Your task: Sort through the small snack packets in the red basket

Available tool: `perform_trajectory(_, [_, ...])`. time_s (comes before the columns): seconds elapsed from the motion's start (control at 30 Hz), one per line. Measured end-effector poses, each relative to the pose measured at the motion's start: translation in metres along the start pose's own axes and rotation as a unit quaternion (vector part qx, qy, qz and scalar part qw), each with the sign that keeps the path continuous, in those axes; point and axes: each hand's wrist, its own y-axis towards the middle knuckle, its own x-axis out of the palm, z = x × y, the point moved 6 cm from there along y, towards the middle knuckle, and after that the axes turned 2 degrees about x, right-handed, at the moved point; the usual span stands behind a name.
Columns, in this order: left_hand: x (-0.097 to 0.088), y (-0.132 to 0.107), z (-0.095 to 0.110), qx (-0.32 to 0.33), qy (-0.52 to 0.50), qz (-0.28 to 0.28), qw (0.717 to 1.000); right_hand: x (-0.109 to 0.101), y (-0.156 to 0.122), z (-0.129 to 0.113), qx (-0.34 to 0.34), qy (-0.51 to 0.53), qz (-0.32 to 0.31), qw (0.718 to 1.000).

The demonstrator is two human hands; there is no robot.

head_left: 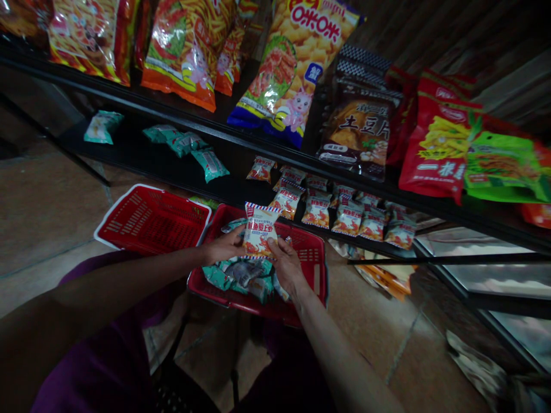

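Both hands hold one small white and red snack packet (259,229) upright above a red basket (316,269). My left hand (224,246) pinches its left edge and my right hand (284,263) grips its lower right corner. Inside the basket lie several teal and grey packets (235,274). On the low dark shelf just beyond sits a row of matching white and red packets (348,217).
An empty red basket (150,221) stands to the left on the tiled floor. Teal packets (185,143) lie further left on the low shelf. Large snack bags (293,69) fill the upper shelf. More packets (383,278) lie on the floor at right.
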Motion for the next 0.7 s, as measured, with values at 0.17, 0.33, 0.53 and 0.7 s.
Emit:
perform_trajectory(0.17, [0.003,-0.004,0.005,-0.022,-0.027,0.035,0.999,0.003,0.0,0.0,-0.009,-0.011,-0.008,1.0])
perform_trajectory(0.33, [0.001,-0.006,0.011,-0.049,-0.067,0.076,0.994,0.004,0.001,0.006,-0.007,-0.016,-0.025,1.0])
perform_trajectory(0.53, [-0.001,-0.007,0.014,-0.037,-0.089,0.104,0.99,0.006,-0.001,0.006,-0.018,-0.034,-0.029,0.999])
perform_trajectory(0.7, [-0.006,-0.005,0.015,-0.023,-0.071,0.121,0.99,0.012,-0.005,-0.001,-0.033,-0.044,-0.032,0.998])
